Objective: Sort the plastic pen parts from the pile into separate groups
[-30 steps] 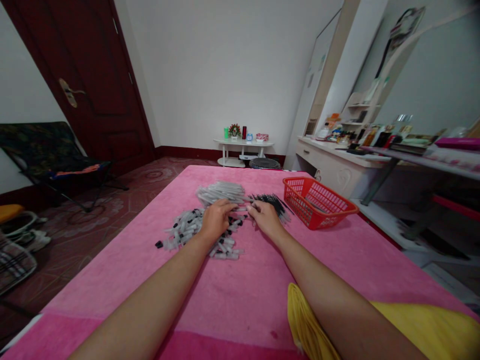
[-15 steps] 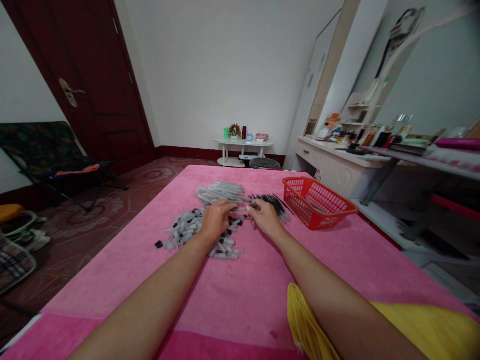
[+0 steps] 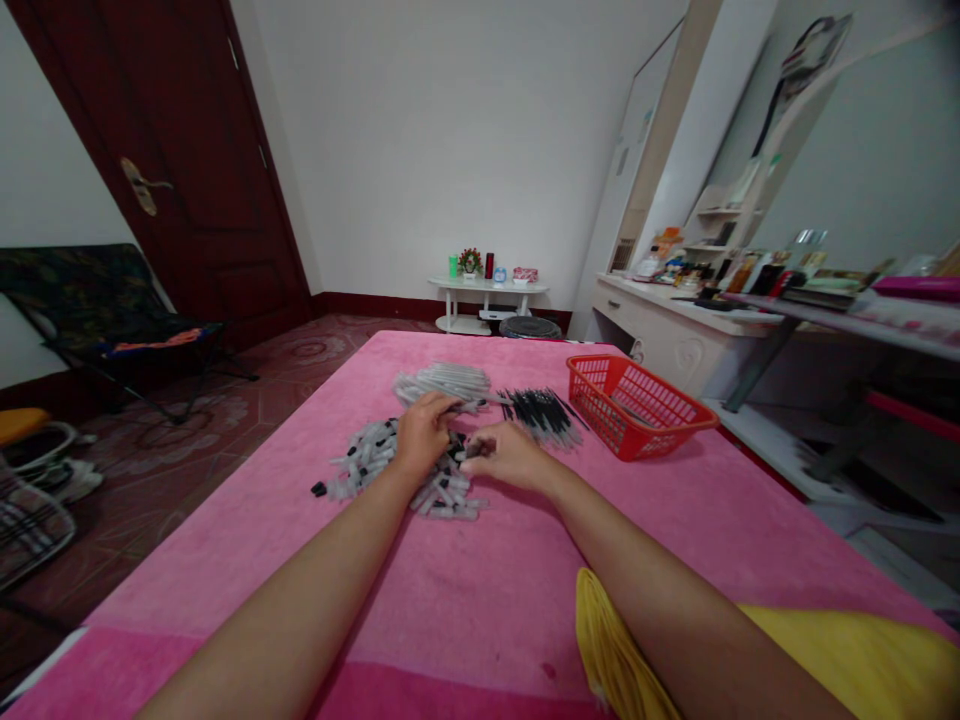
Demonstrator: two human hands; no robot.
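My left hand (image 3: 424,432) is closed over the far side of a heap of short clear pen caps (image 3: 450,497), some with black ends. A thin pale pen tube juts out to the right from its fingertips. Fingers curled, my right hand (image 3: 511,456) is at the heap's right edge, its thumb and fingertips close to the caps; what they pinch is hidden. Behind the left hand lies a bundle of clear pen barrels (image 3: 450,378). To the right of it, black refills (image 3: 541,412) with pale ends are spread side by side.
A red plastic basket (image 3: 637,410) stands at the right on the pink cloth (image 3: 465,590) covering the table. Yellow fabric (image 3: 847,650) lies under my right forearm. Beyond are a white side table (image 3: 487,288), a dresser (image 3: 675,318) and a folding chair (image 3: 97,310).
My right hand has moved left and toward me, from beside the refills to the caps. My left hand has shifted slightly left. The refills are now more exposed.
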